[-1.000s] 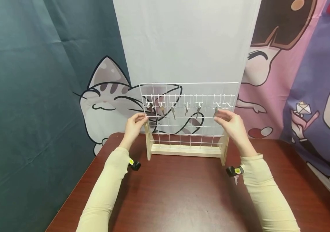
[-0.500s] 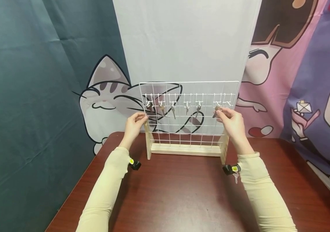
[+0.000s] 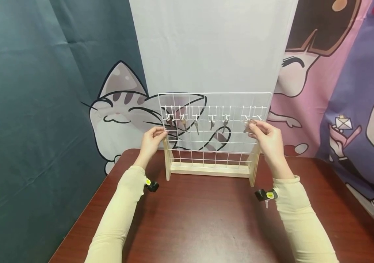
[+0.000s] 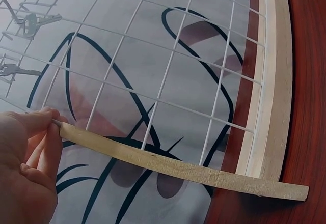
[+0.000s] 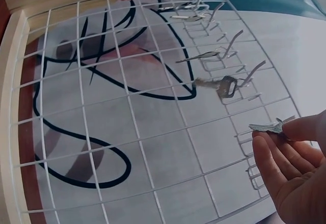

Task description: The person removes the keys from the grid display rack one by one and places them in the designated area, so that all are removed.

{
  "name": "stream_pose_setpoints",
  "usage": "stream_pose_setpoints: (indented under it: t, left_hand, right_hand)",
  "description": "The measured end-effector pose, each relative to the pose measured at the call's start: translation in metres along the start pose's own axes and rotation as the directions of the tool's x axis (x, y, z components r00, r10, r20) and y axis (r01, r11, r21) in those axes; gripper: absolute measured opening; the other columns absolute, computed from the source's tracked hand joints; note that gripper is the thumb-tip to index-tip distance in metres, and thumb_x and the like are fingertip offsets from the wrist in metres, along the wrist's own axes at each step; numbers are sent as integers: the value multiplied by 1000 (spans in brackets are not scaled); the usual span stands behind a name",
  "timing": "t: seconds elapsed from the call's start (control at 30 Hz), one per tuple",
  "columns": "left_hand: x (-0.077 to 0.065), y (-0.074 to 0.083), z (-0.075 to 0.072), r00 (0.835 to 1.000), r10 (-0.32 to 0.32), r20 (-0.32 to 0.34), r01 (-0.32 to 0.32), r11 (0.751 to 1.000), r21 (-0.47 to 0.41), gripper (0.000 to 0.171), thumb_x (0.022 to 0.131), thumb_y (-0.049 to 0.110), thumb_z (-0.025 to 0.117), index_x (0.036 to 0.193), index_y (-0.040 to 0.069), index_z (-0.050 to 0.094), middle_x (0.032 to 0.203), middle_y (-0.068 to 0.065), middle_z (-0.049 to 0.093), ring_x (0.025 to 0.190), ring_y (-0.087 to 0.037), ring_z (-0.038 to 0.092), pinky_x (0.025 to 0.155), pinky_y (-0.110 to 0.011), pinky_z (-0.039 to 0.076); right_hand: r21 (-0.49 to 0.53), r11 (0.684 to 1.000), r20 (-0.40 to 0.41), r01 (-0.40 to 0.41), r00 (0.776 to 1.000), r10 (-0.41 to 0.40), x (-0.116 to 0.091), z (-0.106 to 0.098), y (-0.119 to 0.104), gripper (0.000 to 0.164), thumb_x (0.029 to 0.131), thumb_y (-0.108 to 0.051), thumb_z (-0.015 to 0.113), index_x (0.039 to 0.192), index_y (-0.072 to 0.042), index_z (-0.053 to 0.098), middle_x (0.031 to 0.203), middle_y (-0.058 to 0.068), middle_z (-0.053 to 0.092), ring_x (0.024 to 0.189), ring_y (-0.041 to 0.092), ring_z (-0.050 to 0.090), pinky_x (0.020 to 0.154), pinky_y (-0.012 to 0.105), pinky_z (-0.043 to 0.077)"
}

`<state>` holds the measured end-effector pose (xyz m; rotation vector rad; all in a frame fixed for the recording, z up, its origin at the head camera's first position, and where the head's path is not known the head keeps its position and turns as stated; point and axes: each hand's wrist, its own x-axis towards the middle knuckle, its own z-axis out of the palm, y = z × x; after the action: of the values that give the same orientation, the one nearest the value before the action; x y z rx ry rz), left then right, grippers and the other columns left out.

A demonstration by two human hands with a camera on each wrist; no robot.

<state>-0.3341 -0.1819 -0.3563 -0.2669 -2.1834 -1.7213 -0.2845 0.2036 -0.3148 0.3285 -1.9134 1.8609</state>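
Observation:
My right hand (image 3: 267, 144) pinches a key (image 5: 267, 128) between thumb and fingers, in front of the rightmost hooks of a white wire grid rack (image 3: 214, 142). Whether this key still touches a hook is hard to tell. Several other keys, such as a dark-headed key (image 5: 220, 85), hang from hooks along the grid's upper part. At the rack's left side my left hand (image 3: 151, 141) grips the wire edge by the top of the wooden side post (image 4: 153, 158), thumb against fingers.
The rack's wooden base (image 3: 210, 170) stands on a reddish-brown table (image 3: 193, 215). Another key (image 3: 267, 204) shows just below the right wrist camera (image 3: 264, 195). Behind the rack hangs a printed cloth (image 3: 213, 47) with a cartoon cat.
My right hand first tilts the key at its hook, then shifts slightly right with it; that hook now looks bare. My left hand stays on the rack's edge.

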Motion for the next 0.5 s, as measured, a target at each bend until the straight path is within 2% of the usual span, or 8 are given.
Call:
stream_pose_setpoints:
  t: [0.07,0.23,0.4,0.5]
  left_hand:
    - [-5,12,-1,1000,-19,11,19,1000,10,28,97,3,67,119,-13,64,116,-28,69,100,-34,68,87,-28,57]
    - [-5,14,0,1000,-6,15,6,1000,20,26,97,4,67,118,-11,65,115,-28,69,96,-30,68,84,-24,57]
    - [-3,10,-1,1000,-11,20,10,1000,23,26,97,4,67,118,-10,65,115,-27,69,93,-25,69,84,-24,57]
    - [4,-4,-1,1000,-13,17,13,1000,-3,27,97,6,68,118,-9,65,116,-27,69,91,-22,69,84,-24,57]
  right_hand:
    - [22,1000,2,6,1000,-6,-2,-1,-3,35,97,-11,69,119,15,63,92,-7,75,84,5,72,78,22,59]
    - [58,998,16,10,1000,-11,-6,-6,-11,32,96,-10,70,116,14,64,92,-5,76,83,7,72,78,22,59]
    - [23,1000,45,-5,999,4,-10,-11,-15,33,96,-12,71,117,12,64,93,-7,75,81,6,72,78,21,58]
    - [-31,999,64,-22,998,24,-12,-15,-15,36,96,-16,71,119,12,64,92,-11,75,79,5,72,77,18,58]
